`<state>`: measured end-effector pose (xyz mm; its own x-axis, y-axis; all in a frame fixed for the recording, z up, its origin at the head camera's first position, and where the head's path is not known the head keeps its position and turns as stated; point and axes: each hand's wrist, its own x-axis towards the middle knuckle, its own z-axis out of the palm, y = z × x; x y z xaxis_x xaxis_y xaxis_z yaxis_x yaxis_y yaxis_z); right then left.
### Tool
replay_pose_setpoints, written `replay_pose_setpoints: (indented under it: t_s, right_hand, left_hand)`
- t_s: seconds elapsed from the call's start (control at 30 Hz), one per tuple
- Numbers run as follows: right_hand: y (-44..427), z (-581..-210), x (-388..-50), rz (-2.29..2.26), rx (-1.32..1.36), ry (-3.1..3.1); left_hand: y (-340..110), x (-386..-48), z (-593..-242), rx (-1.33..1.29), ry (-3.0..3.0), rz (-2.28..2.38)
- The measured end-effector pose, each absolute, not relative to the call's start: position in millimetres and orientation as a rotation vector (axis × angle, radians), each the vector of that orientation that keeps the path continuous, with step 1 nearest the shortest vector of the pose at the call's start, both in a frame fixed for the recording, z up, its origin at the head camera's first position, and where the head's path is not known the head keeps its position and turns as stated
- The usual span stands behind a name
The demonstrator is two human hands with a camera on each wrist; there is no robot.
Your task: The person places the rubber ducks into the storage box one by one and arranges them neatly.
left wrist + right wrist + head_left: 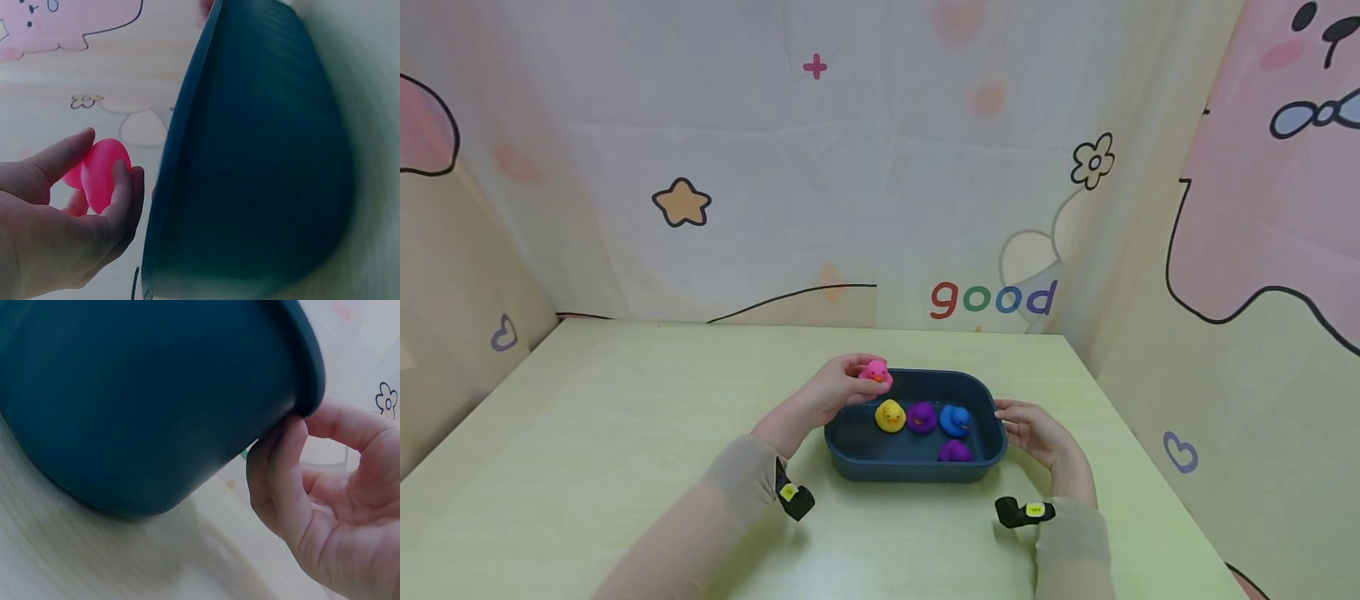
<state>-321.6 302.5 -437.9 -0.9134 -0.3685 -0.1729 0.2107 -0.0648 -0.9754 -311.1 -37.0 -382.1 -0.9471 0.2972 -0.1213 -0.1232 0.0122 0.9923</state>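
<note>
In the head view my left hand (835, 388) pinches a pink rubber duck (876, 375) above the back left rim of a dark blue basin (906, 472). The left wrist view shows thumb and fingers of the left hand (81, 219) around the pink duck (106, 175), apart from the basin wall (262, 156). At the basin's right end, my right hand (1036, 432) holds the rim; the right wrist view has its curled fingers (286, 481) beneath the lip. Inside lie a yellow duck (891, 417), a purple duck (921, 418), a blue duck (955, 421) and a partly hidden purple duck (955, 451).
The basin stands on a pale wooden table (625, 442). Behind it hangs a printed cloth backdrop (760, 167), with cloth walls at both sides. A black wrist camera (794, 493) sits on the left sleeve, another black camera (1024, 512) on the right.
</note>
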Motion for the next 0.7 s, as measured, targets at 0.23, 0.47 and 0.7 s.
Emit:
replay_pose_setpoints:
  t_s: [0.23,0.47,0.7]
  right_hand:
    - [302,-439,-322,-2.035,-0.169,1.817]
    - [302,-438,-321,-2.041,-0.178,1.817]
    - [302,-437,-321,-2.054,-0.194,1.800]
  left_hand:
    - [-16,-302,-388,0.201,2.000,1.954]
    - [-1,-298,-394,0.287,1.989,1.901]
    - [12,-295,-403,0.338,2.008,1.828]
